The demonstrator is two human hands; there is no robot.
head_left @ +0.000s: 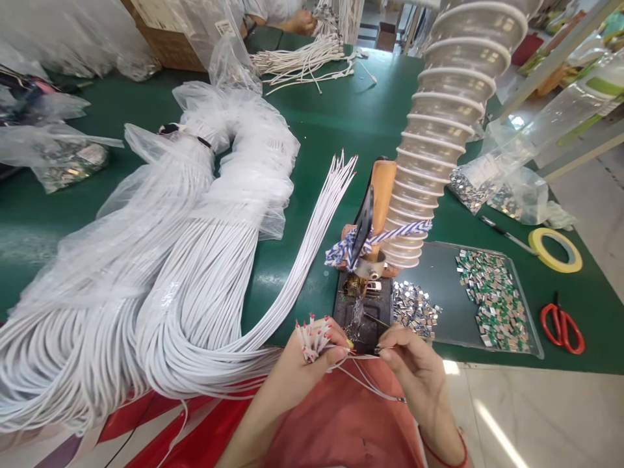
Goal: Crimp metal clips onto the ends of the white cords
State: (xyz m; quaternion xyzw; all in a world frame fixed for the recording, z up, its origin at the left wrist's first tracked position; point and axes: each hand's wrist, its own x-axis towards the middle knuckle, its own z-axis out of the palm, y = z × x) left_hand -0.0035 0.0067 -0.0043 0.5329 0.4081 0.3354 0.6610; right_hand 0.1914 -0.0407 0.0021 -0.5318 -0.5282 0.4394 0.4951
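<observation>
My left hand [316, 348] is closed around a bunch of white cables [312, 337] with red tips, one cable end pinched between thumb and forefinger. To its right, my right hand [407, 354] pinches a small dark metallic piece [377, 350], too small to make out well. Both hands are at the front edge of a black tray [358, 341], below a soldering fixture [373, 266] tied with blue-and-white cord. Small metal connectors [414, 309] lie in a pile just beyond my right hand. A few loose cables hang between the hands over my lap.
Large bundles of white cable [205, 279] cover the left of the green table [380, 91]. A ribbed clear hose [439, 123] rises behind the fixture. On the right are a tray [443, 257] of green-and-silver parts, yellow tape [556, 249], red scissors [561, 328] and a pen. Another person's hand [305, 23] is at the back.
</observation>
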